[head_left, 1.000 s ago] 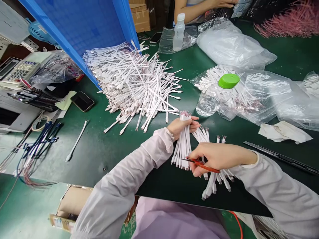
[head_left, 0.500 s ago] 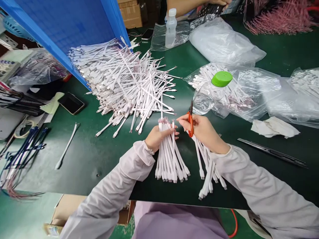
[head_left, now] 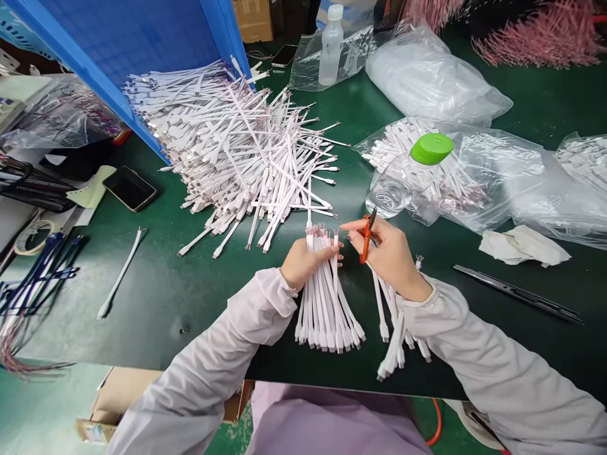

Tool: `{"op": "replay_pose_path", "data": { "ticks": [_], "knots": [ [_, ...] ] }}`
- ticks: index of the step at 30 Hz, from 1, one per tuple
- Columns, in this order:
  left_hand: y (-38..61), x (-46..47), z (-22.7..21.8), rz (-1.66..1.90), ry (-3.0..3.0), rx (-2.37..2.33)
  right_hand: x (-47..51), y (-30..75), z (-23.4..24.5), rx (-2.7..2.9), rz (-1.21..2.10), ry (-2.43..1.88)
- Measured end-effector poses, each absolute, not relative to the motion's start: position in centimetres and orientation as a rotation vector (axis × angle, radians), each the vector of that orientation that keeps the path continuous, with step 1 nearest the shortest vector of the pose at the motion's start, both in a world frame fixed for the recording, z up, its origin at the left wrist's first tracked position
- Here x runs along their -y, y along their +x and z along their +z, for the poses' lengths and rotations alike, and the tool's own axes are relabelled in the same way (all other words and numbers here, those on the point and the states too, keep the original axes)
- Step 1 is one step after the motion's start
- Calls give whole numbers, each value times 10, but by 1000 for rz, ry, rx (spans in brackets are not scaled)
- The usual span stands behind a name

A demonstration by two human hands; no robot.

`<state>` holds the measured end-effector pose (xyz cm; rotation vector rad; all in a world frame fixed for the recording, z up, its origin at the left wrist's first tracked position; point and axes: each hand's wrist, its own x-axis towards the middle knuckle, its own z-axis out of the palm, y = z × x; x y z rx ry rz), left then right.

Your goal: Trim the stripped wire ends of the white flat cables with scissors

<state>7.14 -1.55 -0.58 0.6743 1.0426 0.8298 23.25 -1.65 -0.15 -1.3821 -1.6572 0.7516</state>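
Observation:
My left hand is closed around a fanned bundle of short white cables, thumb across the front. Their stripped ends with fine reddish wires point away from me, and the connector ends spread toward me. Just to the right, my right hand grips an orange-handled tool with a dark pointed tip, perhaps small snips; the tip points up and away. My right index finger reaches toward the wire ends of the bundle. Under the right hand and wrist lie more white cables, partly covered.
A large heap of white cables spills from a blue bin. Beyond my right hand stand a green-capped bottle and bagged cables. A black slim tool lies right; a phone and single cable lie left.
Both hands hold nearly the same pose, and the bundle stays in the left. The orange-handled tool has tilted slightly in my right hand. The camera view has shifted a little.

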Motion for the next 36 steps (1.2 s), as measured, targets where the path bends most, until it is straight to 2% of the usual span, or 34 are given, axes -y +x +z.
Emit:
{"op": "replay_pose_path", "data": {
  "ticks": [4,14,20,36],
  "knots": [
    [70,15,-7,831,792,-1056,13,231,2,1634,877,-1436],
    [68,13,-6,792,789,-1038,3,256,4,1897,526,-1534],
    [68,14,-10,825,968,-1041,14,238,7,1858,723,-1301],
    [69,13,-13,810,983,-1078,12,234,6,1665,865,-1421]
  ]
}}
